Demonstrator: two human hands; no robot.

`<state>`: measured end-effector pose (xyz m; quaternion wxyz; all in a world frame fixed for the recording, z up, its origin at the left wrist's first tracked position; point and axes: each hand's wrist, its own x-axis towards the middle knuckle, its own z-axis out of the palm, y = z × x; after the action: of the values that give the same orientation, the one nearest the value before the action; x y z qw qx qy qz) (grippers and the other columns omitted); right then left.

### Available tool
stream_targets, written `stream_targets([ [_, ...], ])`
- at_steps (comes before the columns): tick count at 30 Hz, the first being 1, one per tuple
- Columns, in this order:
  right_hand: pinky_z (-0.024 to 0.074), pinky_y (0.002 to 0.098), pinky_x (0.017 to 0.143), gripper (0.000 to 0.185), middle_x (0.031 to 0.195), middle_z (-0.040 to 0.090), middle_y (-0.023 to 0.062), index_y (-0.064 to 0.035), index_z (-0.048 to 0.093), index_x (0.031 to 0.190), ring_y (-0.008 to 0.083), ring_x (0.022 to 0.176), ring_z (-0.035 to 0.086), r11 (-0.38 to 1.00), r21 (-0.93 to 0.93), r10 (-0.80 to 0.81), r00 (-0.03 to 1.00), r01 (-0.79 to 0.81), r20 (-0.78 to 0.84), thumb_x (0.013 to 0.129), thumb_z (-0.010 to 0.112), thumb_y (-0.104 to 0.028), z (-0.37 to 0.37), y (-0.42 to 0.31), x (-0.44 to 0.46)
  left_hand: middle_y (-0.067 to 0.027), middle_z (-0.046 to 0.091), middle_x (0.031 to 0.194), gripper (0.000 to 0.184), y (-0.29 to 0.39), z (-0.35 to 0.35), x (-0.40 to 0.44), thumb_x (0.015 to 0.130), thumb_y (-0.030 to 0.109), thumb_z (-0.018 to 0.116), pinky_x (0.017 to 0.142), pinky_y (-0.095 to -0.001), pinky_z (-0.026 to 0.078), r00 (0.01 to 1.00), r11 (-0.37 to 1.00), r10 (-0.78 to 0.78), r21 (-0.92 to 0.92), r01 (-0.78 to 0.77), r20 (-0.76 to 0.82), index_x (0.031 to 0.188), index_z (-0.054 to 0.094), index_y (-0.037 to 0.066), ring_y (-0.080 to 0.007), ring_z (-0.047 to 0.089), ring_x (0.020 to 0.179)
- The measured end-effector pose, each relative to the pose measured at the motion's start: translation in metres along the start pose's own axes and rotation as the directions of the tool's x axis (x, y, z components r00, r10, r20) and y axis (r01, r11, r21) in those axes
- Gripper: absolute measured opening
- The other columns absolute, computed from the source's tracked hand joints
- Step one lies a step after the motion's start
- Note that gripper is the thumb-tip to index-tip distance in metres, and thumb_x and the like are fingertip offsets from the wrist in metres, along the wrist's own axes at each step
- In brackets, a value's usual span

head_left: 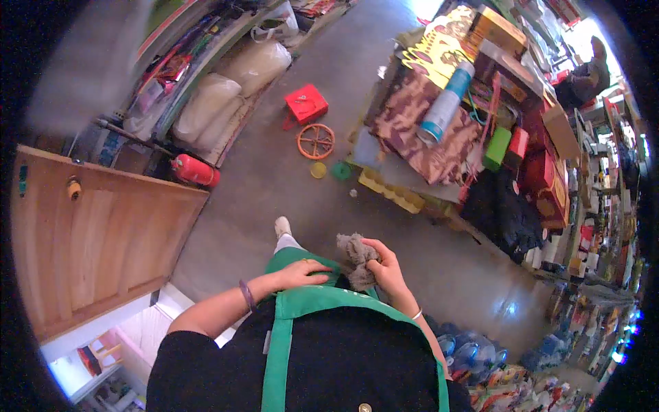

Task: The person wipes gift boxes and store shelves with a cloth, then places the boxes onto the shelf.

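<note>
My right hand point(388, 269) is closed around a crumpled grey-brown cloth point(355, 255), held in front of my waist. Fingers outstretched, my left hand point(303, 273) lies against the green apron point(302, 301) and holds nothing that I can see. A gap separates this hand from the cloth. On the floor ahead are a red box point(306, 104), an orange spoked wheel point(316, 141), a yellow disc point(318, 169) and a green ring point(341, 171).
A wooden door point(110, 233) stands at the left, near a red fire extinguisher point(195, 170). Stuffed sacks point(255, 67) lie on the low shelf. To the right, a loaded table carries a spray can point(446, 103), patterned cloth and boxes. Blue-capped bottles point(473, 351) stand lower right.
</note>
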<state>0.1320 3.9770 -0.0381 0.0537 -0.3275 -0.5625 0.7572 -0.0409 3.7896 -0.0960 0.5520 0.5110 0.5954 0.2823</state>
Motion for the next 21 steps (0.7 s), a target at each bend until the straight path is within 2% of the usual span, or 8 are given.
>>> stream_targets([
  [3,0.0434,0.0286,0.091,0.051,0.111,0.058,0.0089,-0.0009,0.052,0.119,0.0169,0.104,0.054,0.994,0.063,0.081,0.995,-0.085,0.065,0.07,0.045,0.007,0.062,-0.039,0.045,-0.0202,0.055,0.118,0.048,-0.019,-0.059,-0.026,0.089,0.039,0.052,0.095,-0.0383,0.04,0.999,0.998,0.002,-0.056,-0.005,-0.052,0.12,0.056,0.003,-0.0325,0.051,0.112],
  [7,0.0433,0.028,0.09,0.05,0.11,0.058,0.0078,-0.0016,0.052,0.119,0.0161,0.103,0.054,0.991,-0.041,0.133,0.983,-0.129,0.128,0.071,0.046,0.006,0.105,-0.065,0.109,-0.0201,0.055,0.118,0.044,-0.048,-0.117,-0.043,0.088,0.033,0.056,0.097,-0.0387,0.038,0.98,0.992,0.04,-0.113,-0.063,-0.193,0.116,0.057,-0.001,-0.0318,0.051,0.113],
  [8,0.0443,0.0263,0.088,0.051,0.107,0.058,0.0055,-0.0005,0.051,0.12,0.0141,0.1,0.055,0.999,-0.04,0.028,0.983,-0.021,0.18,0.07,0.045,0.009,0.112,-0.068,0.126,-0.0201,0.055,0.118,0.043,-0.052,-0.131,-0.045,0.087,0.031,0.057,0.097,-0.0389,0.038,0.971,0.991,0.058,-0.105,-0.084,-0.232,0.115,0.057,-0.002,-0.0315,0.05,0.113],
  [10,0.0438,0.026,0.088,0.051,0.107,0.057,0.0052,-0.0007,0.052,0.119,0.0139,0.101,0.054,0.996,-0.085,0.026,0.987,-0.013,0.159,0.07,0.044,0.009,0.118,-0.075,0.151,-0.0196,0.055,0.119,0.043,-0.059,-0.157,-0.05,0.087,0.031,0.057,0.098,-0.0386,0.038,0.981,0.988,0.005,-0.148,-0.034,-0.194,0.115,0.057,-0.002,-0.031,0.049,0.116],
  [15,0.0424,0.0264,0.09,0.051,0.109,0.056,0.0053,-0.0012,0.052,0.119,0.0144,0.103,0.053,1.0,0.016,0.013,0.988,-0.015,0.152,0.069,0.044,0.008,0.125,-0.094,0.206,-0.0181,0.054,0.12,0.043,-0.078,-0.217,-0.026,0.088,0.03,0.056,0.098,-0.0376,0.037,0.987,0.973,-0.032,-0.231,-0.006,-0.161,0.119,0.055,0.001,-0.0304,0.048,0.117],
  [18,0.0416,0.0266,0.092,0.052,0.11,0.056,0.0053,-0.0024,0.053,0.118,0.0149,0.104,0.052,1.0,0.0,-0.019,0.989,0.019,0.144,0.069,0.044,0.008,0.116,-0.103,0.243,-0.0174,0.054,0.12,0.043,-0.076,-0.269,-0.002,0.088,0.03,0.056,0.098,-0.0371,0.038,0.991,0.998,-0.056,-0.046,0.051,-0.118,0.121,0.055,0.003,-0.0299,0.048,0.116],
  [19,0.0415,0.0266,0.092,0.052,0.11,0.056,0.0053,-0.0025,0.053,0.118,0.015,0.104,0.052,0.999,-0.002,-0.032,0.99,0.033,0.135,0.068,0.044,0.008,0.113,-0.11,0.256,-0.0169,0.054,0.118,0.043,-0.067,-0.282,0.002,0.088,0.031,0.056,0.096,-0.0373,0.039,0.982,0.993,-0.104,-0.075,0.093,-0.156,0.121,0.055,0.004,-0.0296,0.05,0.113],
  [21,0.0416,0.0265,0.092,0.053,0.11,0.056,0.0054,-0.0022,0.053,0.118,0.0148,0.104,0.052,0.998,-0.005,-0.06,0.991,0.061,0.116,0.067,0.044,0.008,0.108,-0.134,0.279,-0.0171,0.055,0.116,0.042,-0.056,-0.304,0.016,0.088,0.031,0.056,0.096,-0.0376,0.039,0.982,0.998,-0.056,0.009,0.059,-0.181,0.121,0.055,0.005,-0.0296,0.05,0.112],
])
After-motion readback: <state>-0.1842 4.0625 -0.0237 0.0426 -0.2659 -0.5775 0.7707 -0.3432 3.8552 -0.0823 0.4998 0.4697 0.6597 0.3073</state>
